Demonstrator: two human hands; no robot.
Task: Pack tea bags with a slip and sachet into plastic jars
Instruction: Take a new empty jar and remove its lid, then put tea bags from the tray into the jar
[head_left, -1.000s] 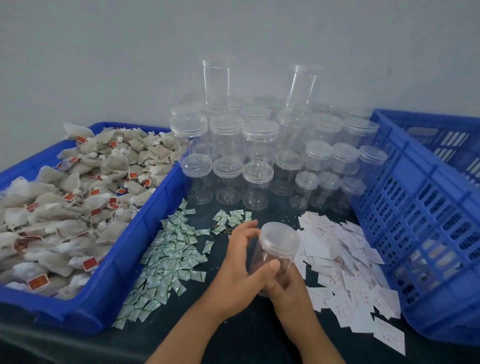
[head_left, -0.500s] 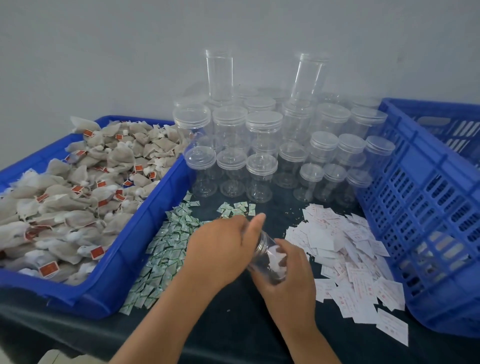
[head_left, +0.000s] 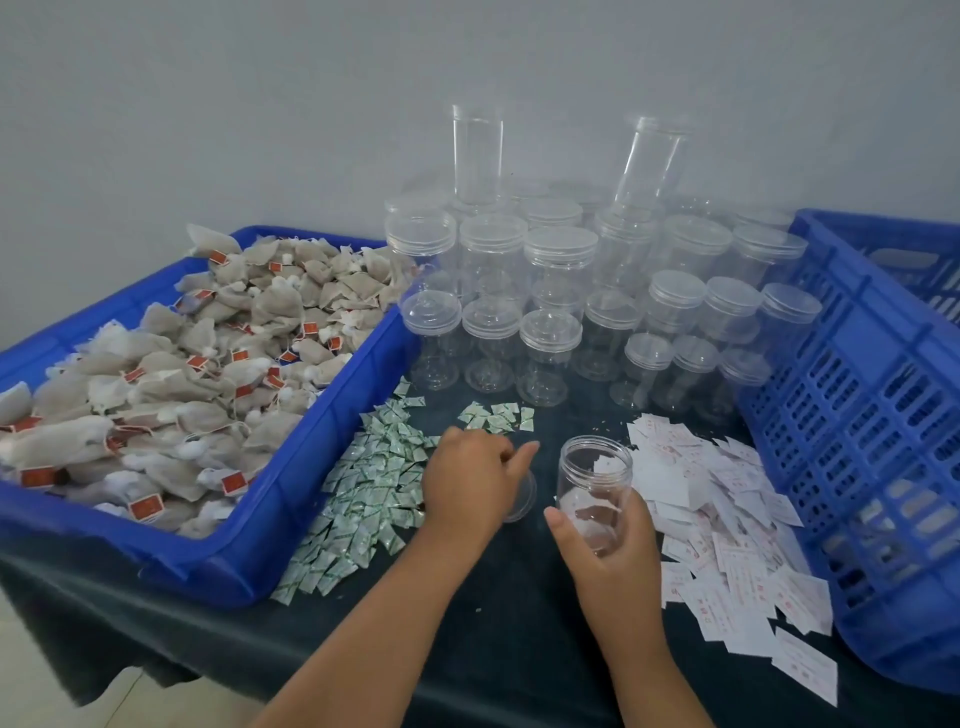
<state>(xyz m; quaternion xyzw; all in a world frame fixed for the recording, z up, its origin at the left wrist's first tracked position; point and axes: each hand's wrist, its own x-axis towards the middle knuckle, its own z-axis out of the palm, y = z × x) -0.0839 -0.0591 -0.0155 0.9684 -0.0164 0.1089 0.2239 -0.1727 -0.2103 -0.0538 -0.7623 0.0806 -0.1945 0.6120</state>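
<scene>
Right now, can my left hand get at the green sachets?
Likely yes: the sachets lie loose right beside the left hand, nothing between them, though it seems to hold the lid.

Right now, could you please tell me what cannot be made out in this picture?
Head view:
- Lid: mostly hidden under the left hand; its grip cannot be told.
- Print on the slips: too small.
- Right crate: cut off by the frame edge.
- Rear jars: blurred against the wall.
</scene>
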